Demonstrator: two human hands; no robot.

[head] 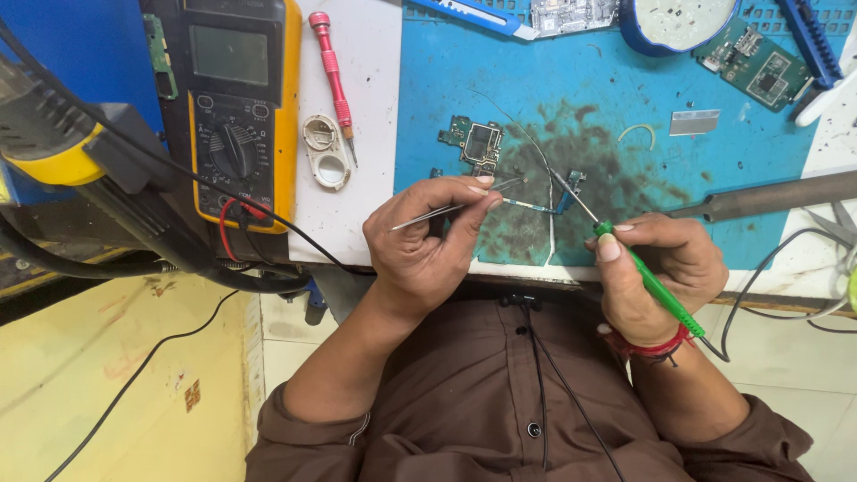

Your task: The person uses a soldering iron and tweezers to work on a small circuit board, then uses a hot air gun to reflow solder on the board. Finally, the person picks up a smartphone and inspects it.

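My left hand (pixel 430 239) pinches metal tweezers (pixel 446 211), whose tips reach toward a small flex strip (pixel 534 207) on the blue work mat (pixel 571 80). My right hand (pixel 659 270) grips a green-handled soldering iron (pixel 656 287) like a pen; its thin metal tip (pixel 571 196) points at a small blue part (pixel 571 186) beside the strip. A small green circuit board (pixel 478 143) lies on the mat just beyond the tweezers. A thin wire (pixel 527 134) curves over the mat above the iron's tip.
A yellow multimeter (pixel 239 107) with leads sits at left, a red screwdriver (pixel 334 76) and white ring holder (pixel 325 152) beside it. A hot-air handle (pixel 54 134) is at far left. Another circuit board (pixel 759 67), a metal blade (pixel 694 122) and a grey tool handle (pixel 768 196) lie right.
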